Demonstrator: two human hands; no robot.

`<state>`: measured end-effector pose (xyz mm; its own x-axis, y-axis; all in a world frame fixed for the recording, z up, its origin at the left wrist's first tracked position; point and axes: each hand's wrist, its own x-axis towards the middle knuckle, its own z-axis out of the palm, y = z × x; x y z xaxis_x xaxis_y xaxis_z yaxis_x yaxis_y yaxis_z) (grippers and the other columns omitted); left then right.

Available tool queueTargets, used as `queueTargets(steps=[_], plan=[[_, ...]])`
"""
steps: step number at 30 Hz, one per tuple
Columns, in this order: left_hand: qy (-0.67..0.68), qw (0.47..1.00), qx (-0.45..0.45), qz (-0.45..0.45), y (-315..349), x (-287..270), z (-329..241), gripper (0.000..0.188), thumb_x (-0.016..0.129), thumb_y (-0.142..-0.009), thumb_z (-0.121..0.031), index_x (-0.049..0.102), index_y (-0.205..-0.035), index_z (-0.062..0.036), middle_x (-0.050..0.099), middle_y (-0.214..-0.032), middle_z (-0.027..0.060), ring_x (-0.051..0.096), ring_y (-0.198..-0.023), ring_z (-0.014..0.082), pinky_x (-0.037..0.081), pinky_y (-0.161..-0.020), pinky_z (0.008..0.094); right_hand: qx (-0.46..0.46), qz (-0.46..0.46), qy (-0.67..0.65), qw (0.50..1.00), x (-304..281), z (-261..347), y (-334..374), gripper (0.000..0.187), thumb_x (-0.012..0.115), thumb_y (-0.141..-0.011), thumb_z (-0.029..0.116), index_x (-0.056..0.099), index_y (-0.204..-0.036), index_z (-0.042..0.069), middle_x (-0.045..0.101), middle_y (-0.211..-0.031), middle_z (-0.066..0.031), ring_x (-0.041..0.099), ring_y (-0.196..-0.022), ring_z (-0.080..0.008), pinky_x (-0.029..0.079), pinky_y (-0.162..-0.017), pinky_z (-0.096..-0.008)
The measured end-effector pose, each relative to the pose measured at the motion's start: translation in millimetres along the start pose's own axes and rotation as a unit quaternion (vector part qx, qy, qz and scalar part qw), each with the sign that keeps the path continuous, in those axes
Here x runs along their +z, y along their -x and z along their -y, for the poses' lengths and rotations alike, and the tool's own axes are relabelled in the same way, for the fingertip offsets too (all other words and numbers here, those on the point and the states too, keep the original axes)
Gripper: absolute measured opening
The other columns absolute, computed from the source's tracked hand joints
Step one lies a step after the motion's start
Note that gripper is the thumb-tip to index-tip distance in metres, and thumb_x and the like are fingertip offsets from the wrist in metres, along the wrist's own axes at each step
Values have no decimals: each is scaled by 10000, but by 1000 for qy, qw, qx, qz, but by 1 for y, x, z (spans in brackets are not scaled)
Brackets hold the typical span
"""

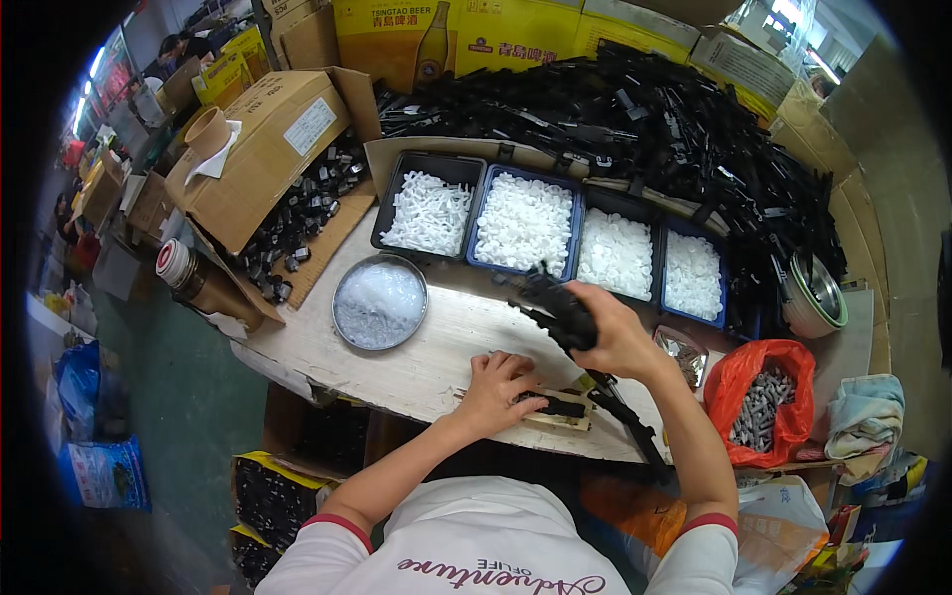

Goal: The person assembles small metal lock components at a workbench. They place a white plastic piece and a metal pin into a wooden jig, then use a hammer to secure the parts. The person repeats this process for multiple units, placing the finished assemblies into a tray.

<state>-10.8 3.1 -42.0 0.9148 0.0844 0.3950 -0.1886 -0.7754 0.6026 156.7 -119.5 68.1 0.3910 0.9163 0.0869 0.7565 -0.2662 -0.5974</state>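
Observation:
My left hand (pixel 493 395) lies at the table's front edge, fingers curled, its thumb against a slim black plastic piece (pixel 563 408). That piece sits in a small pale wooden fixture (pixel 555 421). Raised above the table, my right hand (pixel 617 332) is closed around a bulky black plastic part (pixel 557 305) with a jagged outline; its exact kind is unclear. Below it, a long black plastic piece (pixel 632 424) slants across the front edge. Whether it joins the held part I cannot tell.
Behind stand bins of small white parts (pixel 426 210) and a large heap of black parts (pixel 645 109). A round metal tray (pixel 381 302) with clear pieces is left. A red bag (pixel 719 397) of grey parts and a folded cloth (pixel 865 416) are right. A cardboard box (pixel 263 149) stands far left.

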Motion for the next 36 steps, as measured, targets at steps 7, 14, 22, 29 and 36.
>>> queueTargets(steps=[7,14,22,29,36], plan=[[13,998,-40,51,-20,-7,10,321,653,-754,-298,638,-1022,-122,545,-1021,48,445,-957,204,269,-822,378,1,77,214,974,27,-30,-7,748,766,-599,256,424,-1247,106,437,-1212,-117,384,-1144,-279,350,-855,-468],[-10,998,-36,53,-21,-5,15,252,641,-761,-177,647,-1010,-137,556,-979,23,443,-921,201,273,-795,367,104,-61,206,971,26,-9,84,302,710,-678,231,577,-882,53,546,-764,-106,520,-753,-282,383,-631,-400],[-61,992,61,94,-41,8,-3,251,600,-710,-60,646,-944,-138,553,-885,13,470,-858,214,293,-744,380,210,-52,282,935,72,3,140,263,626,-705,194,566,-874,1,562,-746,-147,538,-741,-297,402,-636,-412],[-185,978,70,59,-80,13,18,123,653,-707,-230,668,-781,-133,566,-760,16,524,-790,197,331,-724,372,227,-93,133,960,55,-12,139,301,500,-767,114,543,-1004,-67,577,-817,-213,542,-776,-367,412,-695,-459],[-200,979,13,29,-77,17,28,120,664,-717,-236,653,-752,-122,561,-747,23,534,-766,199,347,-711,364,266,-156,74,948,53,-9,144,316,483,-804,89,506,-1098,-24,571,-960,-223,557,-839,-372,427,-743,-408]])
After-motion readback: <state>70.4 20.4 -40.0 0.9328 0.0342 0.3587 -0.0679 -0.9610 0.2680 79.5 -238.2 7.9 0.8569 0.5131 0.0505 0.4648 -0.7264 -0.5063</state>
